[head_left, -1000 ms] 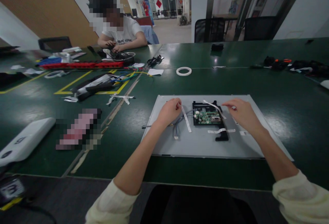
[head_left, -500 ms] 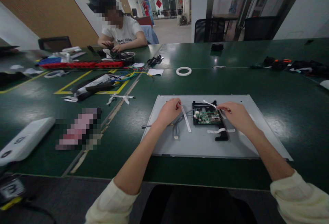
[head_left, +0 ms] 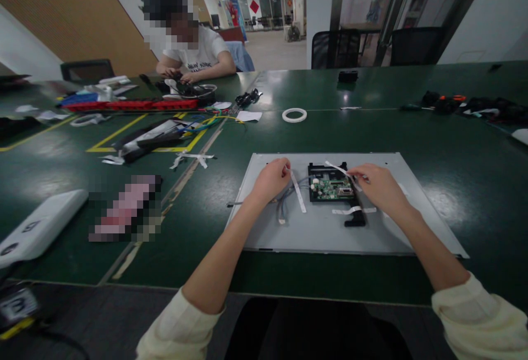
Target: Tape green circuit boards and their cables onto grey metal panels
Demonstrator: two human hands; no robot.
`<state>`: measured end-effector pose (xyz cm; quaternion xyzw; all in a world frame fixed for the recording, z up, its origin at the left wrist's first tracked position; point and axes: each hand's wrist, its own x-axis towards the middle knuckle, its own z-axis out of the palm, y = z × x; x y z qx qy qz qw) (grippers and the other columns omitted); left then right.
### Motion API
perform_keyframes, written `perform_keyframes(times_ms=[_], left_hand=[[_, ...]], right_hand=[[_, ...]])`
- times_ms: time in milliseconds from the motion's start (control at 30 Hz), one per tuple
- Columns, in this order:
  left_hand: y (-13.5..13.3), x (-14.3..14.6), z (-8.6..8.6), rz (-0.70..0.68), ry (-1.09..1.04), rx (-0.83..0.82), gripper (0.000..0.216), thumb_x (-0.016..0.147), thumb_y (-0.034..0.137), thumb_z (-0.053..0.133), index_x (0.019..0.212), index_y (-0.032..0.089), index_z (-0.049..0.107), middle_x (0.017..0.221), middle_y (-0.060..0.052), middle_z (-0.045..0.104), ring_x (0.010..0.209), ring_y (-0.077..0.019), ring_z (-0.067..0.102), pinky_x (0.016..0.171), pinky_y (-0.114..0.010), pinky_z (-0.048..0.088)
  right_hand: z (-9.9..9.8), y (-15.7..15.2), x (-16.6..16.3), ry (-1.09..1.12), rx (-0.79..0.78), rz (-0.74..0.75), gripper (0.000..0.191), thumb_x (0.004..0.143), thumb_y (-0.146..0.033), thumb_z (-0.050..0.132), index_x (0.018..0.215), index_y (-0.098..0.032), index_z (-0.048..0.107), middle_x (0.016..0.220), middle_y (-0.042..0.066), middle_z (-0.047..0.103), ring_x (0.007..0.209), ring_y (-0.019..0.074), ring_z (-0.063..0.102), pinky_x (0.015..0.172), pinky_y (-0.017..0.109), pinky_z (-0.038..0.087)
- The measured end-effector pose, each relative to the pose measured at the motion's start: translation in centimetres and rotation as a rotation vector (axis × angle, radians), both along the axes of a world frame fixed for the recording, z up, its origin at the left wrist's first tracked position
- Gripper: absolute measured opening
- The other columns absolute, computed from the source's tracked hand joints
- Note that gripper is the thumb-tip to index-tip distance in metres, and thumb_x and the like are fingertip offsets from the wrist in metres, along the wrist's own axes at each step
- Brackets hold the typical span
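A flat grey panel (head_left: 264,233) lies on the green table in front of me. On it sits a black plastic bracket (head_left: 356,218) holding a green circuit board (head_left: 329,188). My left hand (head_left: 274,177) pinches the upper end of a white tape strip (head_left: 298,192) that hangs down over the panel beside grey cables (head_left: 282,209). My right hand (head_left: 373,183) is closed at the bracket's upper right corner, its fingers on another white strip (head_left: 336,167) that slants across the bracket. A further strip (head_left: 353,211) lies across the bracket's lower arm.
A roll of white tape (head_left: 294,115) lies beyond the panel. To the left are a pink, blurred-out object (head_left: 126,208), a white device (head_left: 41,228) and a black-and-silver bundle (head_left: 150,137) with wires. Across the table sits a person (head_left: 196,49) handling dark items near a bowl (head_left: 202,93).
Hardly anything differs. Both hands keep their places at the tape strips, and the view has shifted very slightly.
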<state>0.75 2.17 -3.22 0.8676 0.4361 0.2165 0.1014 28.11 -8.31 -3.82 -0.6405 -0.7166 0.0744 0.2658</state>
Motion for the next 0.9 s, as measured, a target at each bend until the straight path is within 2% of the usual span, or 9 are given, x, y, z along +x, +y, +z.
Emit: perform_keyframes(times_ms=[267,433,533,600,667,767,900], left_hand=[[0.0,0.1,0.1,0.01,0.014,0.001,0.013,0.076,0.013,0.047,0.085,0.018,0.055,0.074,-0.002,0.054,0.068,-0.0159,0.051,0.061,-0.026,0.039],[0.0,0.0,0.0,0.01,0.027,0.002,0.013,0.076,0.013,0.047,0.086,0.018,0.054,0.074,-0.002,0.054,0.067,-0.0154,0.051,0.061,-0.026,0.039],[-0.1,0.0,0.1,0.02,0.052,-0.006,0.014,0.077,0.013,0.048,0.089,0.017,0.055,0.076,-0.003,0.055,0.068,-0.0153,0.052,0.061,-0.025,0.039],[-0.2,0.0,0.2,0.021,0.064,-0.005,0.015,0.078,0.013,0.047,0.089,0.017,0.055,0.077,-0.003,0.055,0.069,-0.0152,0.052,0.062,-0.025,0.039],[-0.2,0.0,0.3,0.015,0.07,0.0,0.015,0.078,0.014,0.046,0.09,0.017,0.055,0.078,-0.003,0.056,0.069,-0.015,0.052,0.062,-0.025,0.04],[-0.3,0.0,0.5,0.011,0.075,0.004,0.015,0.079,0.014,0.046,0.091,0.017,0.055,0.079,-0.003,0.056,0.068,-0.015,0.052,0.063,-0.025,0.04],[-0.4,0.0,0.7,0.018,0.091,-0.005,0.018,0.078,0.013,0.045,0.092,0.017,0.056,0.08,-0.004,0.056,0.068,-0.0149,0.052,0.063,-0.025,0.04]], right_hand=[[0.1,-0.1,-0.5,0.002,-0.013,0.015,0.032,0.082,-0.009,0.041,0.097,-0.02,0.067,0.098,0.005,0.062,0.092,0.0168,0.057,0.084,0.03,0.041],[-0.2,0.1,-0.1,0.013,-0.004,-0.009,0.034,0.081,-0.013,0.043,0.107,-0.021,0.063,0.104,0.006,0.061,0.088,0.0166,0.058,0.082,0.032,0.045],[-0.5,0.2,0.2,0.022,0.029,-0.033,0.034,0.083,-0.021,0.045,0.114,-0.022,0.06,0.112,0.006,0.058,0.099,0.0196,0.056,0.089,0.037,0.044],[-0.7,0.3,0.5,0.04,0.052,-0.016,0.041,0.085,-0.029,0.045,0.125,-0.022,0.052,0.122,0.007,0.054,0.112,0.0216,0.051,0.098,0.04,0.04],[-0.9,0.3,0.6,0.043,0.029,0.029,0.054,0.087,-0.04,0.043,0.137,-0.021,0.038,0.134,0.008,0.046,0.122,0.023,0.043,0.103,0.043,0.035],[-1.0,-0.1,0.7,-0.03,-0.104,0.083,0.066,0.088,-0.053,0.037,0.146,-0.025,0.02,0.143,0.008,0.034,0.13,0.0279,0.033,0.104,0.052,0.03],[-0.7,-0.6,0.6,-0.121,-0.209,0.076,0.065,0.09,-0.059,0.025,0.147,-0.03,0.016,0.146,0.006,0.029,0.133,0.0326,0.025,0.102,0.06,0.025]])
